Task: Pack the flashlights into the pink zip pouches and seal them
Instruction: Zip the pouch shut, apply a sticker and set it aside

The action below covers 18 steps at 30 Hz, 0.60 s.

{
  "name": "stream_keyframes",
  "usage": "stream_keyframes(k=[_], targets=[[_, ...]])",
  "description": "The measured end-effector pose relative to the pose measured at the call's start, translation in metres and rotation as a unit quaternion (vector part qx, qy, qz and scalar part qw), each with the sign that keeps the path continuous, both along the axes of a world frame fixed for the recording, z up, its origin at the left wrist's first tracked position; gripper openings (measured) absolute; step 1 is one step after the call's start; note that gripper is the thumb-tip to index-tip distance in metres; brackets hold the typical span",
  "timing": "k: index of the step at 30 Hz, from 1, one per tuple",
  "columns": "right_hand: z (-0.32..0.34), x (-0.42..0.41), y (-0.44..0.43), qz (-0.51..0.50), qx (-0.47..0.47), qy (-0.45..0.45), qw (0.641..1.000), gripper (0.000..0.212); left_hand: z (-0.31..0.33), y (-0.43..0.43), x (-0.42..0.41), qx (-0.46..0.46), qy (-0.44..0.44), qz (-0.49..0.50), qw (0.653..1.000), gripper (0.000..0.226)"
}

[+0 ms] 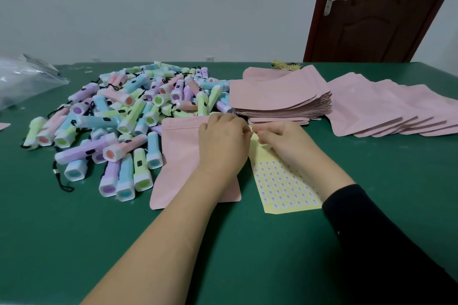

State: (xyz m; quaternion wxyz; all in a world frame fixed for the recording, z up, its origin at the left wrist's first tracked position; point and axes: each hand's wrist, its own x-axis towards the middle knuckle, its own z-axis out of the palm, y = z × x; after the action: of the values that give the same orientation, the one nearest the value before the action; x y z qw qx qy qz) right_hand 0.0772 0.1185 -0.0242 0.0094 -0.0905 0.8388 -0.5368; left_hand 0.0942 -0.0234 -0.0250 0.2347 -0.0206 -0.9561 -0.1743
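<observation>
A pink zip pouch (182, 156) lies flat on the green table (74, 230) in front of me, its zip end away from me. My left hand (223, 141) lies over its right side with fingers curled. My right hand (282, 141) is beside it over a yellow sticker sheet (282, 188). The fingertips of both hands meet at the sheet's top edge; they seem to pinch something small, which I cannot make out. A large pile of pastel flashlights (128, 116) lies to the left. An empty pouch stack (280, 96) sits behind my hands.
More pink pouches (386, 111) are fanned out at the right. A clear plastic bag (24, 79) lies at the far left. A brown door (381, 9) stands behind the table at the right.
</observation>
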Motion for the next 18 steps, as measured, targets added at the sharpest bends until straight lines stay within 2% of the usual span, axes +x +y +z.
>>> stream_keyframes(k=[2, 6, 9, 12, 18], targets=[[-0.001, -0.002, 0.000, -0.017, -0.007, 0.015, 1.000, 0.024, 0.001, 0.002, 0.000, 0.043, -0.021, -0.005, 0.999, 0.017], [-0.004, -0.004, 0.000, -0.059, 0.030, 0.049, 0.997, 0.006, 0.005, 0.003, -0.002, 0.136, -0.069, -0.023, 0.988, 0.018], [-0.002, -0.005, -0.002, -0.073, 0.041, 0.086, 0.993, 0.016, 0.005, 0.002, -0.003, 0.132, -0.073, -0.020, 0.988, 0.018], [0.001, -0.003, -0.008, -0.072, 0.080, 0.131, 0.986, 0.011, 0.005, 0.002, -0.003, 0.136, -0.075, -0.020, 0.988, 0.018], [-0.004, 0.001, -0.011, -0.094, 0.121, 0.127, 0.980, 0.006, 0.003, 0.003, -0.003, 0.131, -0.086, -0.019, 0.988, 0.017]])
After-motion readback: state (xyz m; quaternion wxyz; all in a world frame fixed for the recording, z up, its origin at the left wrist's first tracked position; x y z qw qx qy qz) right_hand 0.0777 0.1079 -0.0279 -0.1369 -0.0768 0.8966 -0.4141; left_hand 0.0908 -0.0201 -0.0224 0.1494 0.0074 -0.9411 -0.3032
